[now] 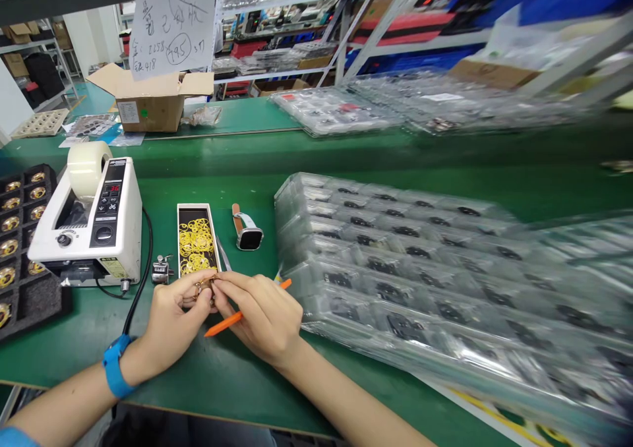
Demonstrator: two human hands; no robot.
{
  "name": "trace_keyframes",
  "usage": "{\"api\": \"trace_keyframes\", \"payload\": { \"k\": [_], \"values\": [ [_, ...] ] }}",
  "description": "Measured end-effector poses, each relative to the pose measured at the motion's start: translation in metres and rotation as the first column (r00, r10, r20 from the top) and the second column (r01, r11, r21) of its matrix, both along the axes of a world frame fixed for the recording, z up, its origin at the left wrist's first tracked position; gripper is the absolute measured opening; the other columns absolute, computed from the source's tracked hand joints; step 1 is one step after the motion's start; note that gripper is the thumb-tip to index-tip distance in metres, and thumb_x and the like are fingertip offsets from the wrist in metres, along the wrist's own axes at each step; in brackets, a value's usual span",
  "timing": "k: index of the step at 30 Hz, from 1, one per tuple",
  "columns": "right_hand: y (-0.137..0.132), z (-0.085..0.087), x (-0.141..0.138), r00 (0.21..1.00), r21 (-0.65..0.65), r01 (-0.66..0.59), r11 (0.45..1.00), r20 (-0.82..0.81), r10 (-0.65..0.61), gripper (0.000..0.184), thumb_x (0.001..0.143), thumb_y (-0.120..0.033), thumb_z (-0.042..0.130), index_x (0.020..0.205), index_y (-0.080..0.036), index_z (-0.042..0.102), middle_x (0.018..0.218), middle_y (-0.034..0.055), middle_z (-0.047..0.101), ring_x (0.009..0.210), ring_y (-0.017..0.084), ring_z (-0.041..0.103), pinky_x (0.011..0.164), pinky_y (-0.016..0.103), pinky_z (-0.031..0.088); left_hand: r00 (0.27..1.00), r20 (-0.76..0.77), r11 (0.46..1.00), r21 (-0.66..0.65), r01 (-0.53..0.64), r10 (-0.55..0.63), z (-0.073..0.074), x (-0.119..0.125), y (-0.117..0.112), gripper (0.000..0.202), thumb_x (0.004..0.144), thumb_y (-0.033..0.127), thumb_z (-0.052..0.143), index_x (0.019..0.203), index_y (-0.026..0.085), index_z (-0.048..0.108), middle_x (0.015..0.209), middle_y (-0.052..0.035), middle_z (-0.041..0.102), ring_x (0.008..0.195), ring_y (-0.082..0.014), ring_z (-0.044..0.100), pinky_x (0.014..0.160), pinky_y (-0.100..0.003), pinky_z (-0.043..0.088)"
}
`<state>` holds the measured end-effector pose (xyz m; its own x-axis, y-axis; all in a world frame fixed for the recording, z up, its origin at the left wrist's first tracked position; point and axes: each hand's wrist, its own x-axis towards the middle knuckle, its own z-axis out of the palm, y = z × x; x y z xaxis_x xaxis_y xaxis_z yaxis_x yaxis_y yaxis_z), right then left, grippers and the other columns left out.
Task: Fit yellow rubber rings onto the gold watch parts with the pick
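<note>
White-rimmed box (194,206): landmark, yellow rings (195,237) inside. Small gold-coloured piece (206,283): at box's near end, between both hands, partly hidden. Left hand (171,320): thumb and fingers pinching piece. Right hand (263,312): fingertips drawn together at piece, orange stick (223,324) lodged in grip. Step, as judged: close fingertip work. Next move likely calls for steady pinch.

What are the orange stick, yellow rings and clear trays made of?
The orange stick looks like smooth plastic, evenly coloured. The yellow rings might be plastic or rubber: thin loops, finish unclear. The clear trays seem glossy plastic: see-through, with glints.
</note>
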<state>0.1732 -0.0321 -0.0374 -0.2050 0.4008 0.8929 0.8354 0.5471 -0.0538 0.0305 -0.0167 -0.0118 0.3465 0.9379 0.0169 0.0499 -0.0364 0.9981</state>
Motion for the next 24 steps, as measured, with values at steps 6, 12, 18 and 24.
{"api": "trace_keyframes", "payload": {
  "k": [6,12,18,24],
  "values": [
    [0.0002,0.0006,-0.0018,1.000,0.008,0.007,1.000,-0.011,-0.006,0.010,0.085,-0.011,0.056,0.094,-0.015,0.056,0.078,0.0097,0.072,0.058,0.015,0.059,0.053,0.027,0.043,1.000,-0.005,1.000,0.010,-0.013,0.013,0.0002,-0.0007,-0.0006,0.026,0.079,0.022,0.058,0.102,0.015,0.069,0.083,-0.0048,0.075,0.070,-0.0175,0.070,0.069,-0.027,0.058],
    [0.0005,-0.0007,-0.0033,0.999,0.002,-0.001,1.000,-0.037,0.002,0.009,0.084,-0.009,0.058,0.092,-0.015,0.056,0.077,0.0105,0.072,0.058,0.016,0.059,0.052,0.027,0.043,0.999,-0.024,0.999,0.034,-0.027,0.027,-0.0014,0.0011,-0.0021,0.027,0.080,0.023,0.057,0.103,0.014,0.069,0.082,-0.0043,0.075,0.067,-0.0153,0.068,0.066,-0.024,0.056],
    [-0.0009,0.0017,-0.0036,0.998,-0.021,-0.006,1.000,-0.066,0.005,0.010,0.084,-0.009,0.057,0.091,-0.016,0.056,0.077,0.0090,0.072,0.061,0.016,0.062,0.053,0.027,0.045,1.000,-0.023,0.999,0.031,-0.009,0.010,-0.0034,-0.0003,-0.0035,0.029,0.082,0.023,0.055,0.106,0.014,0.069,0.079,-0.0041,0.075,0.067,-0.0154,0.068,0.064,-0.023,0.054],
    [0.0007,0.0009,-0.0040,0.998,-0.043,-0.017,0.999,-0.058,0.014,0.010,0.085,-0.010,0.056,0.092,-0.017,0.056,0.079,0.0082,0.071,0.063,0.015,0.063,0.055,0.026,0.047,0.999,-0.035,1.000,0.029,-0.007,0.008,-0.0042,-0.0013,0.0001,0.025,0.080,0.024,0.058,0.102,0.017,0.068,0.072,-0.0015,0.071,0.066,-0.0149,0.066,0.064,-0.023,0.053]
  ]
}}
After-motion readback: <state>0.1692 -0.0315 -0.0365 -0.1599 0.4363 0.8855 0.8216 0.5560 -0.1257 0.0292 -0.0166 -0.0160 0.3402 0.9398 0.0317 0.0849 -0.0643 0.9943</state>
